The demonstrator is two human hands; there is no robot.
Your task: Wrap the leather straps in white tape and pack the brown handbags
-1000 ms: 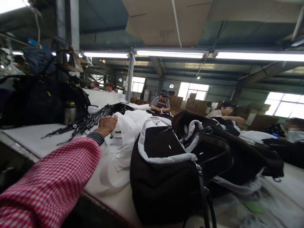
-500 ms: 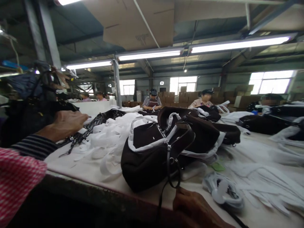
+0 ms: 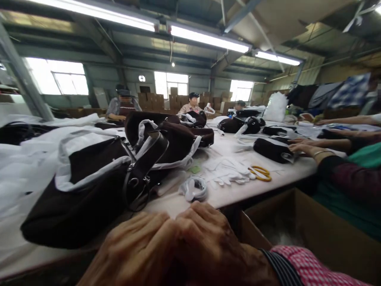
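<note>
Close to me, at the table's front edge, my left hand point(image 3: 133, 246) and my right hand point(image 3: 208, 238) are side by side, their knuckles meeting. The fingers of both are curled down and closed, and whatever they hold is hidden beneath them. Left of them a dark brown handbag point(image 3: 89, 210) lies tilted on the table, white wrapping round its opening and a thin dark strap hanging at its side. Just beyond my hands is a coil in clear plastic point(image 3: 193, 188). More brown bags point(image 3: 178, 139) are heaped behind the first one.
White gloves point(image 3: 228, 171) and yellow-handled scissors point(image 3: 262, 173) lie toward the right. An open cardboard box point(image 3: 312, 210) stands below the table edge. At the right, a co-worker's hands point(image 3: 306, 147) touch a dark bag point(image 3: 272, 150). White wrapping material point(image 3: 18, 174) covers the left side.
The view has swung to the right. My left hand has come from the dark straps at the far left to beside my right hand. The brown handbag appears farther left.
</note>
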